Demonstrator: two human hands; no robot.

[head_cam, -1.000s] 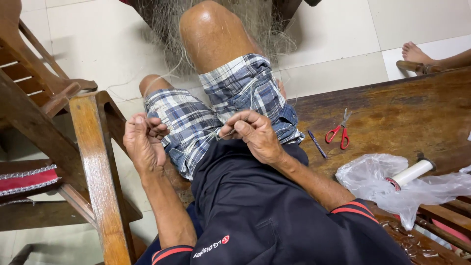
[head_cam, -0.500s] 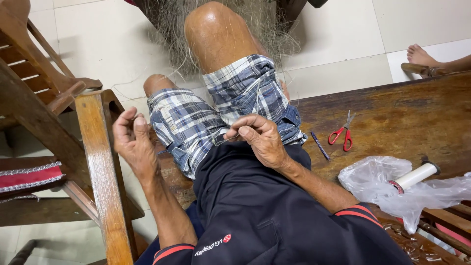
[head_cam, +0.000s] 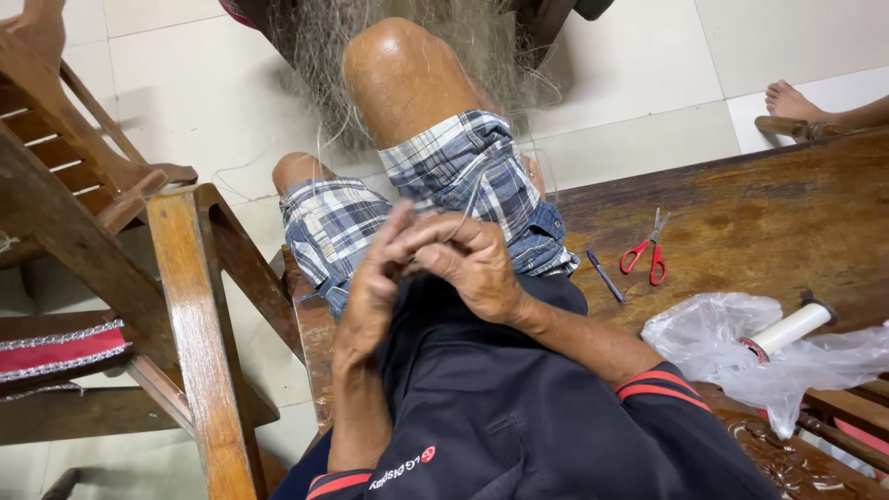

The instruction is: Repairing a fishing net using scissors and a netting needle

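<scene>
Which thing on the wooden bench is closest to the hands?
The thin dark pen-like stick, lying just right of the right hand. The red scissors and white spool lie farther off.

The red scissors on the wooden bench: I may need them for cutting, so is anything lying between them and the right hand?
Nothing visible blocks the way. The red scissors lie on bare wood; only a thin dark pen-like tool lies flat between them and the right hand.

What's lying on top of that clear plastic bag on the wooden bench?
A white spool with a red end rests on the crumpled plastic bag, on the wooden bench. Whatever lies inside or under the bag is hidden by its folds.
</scene>
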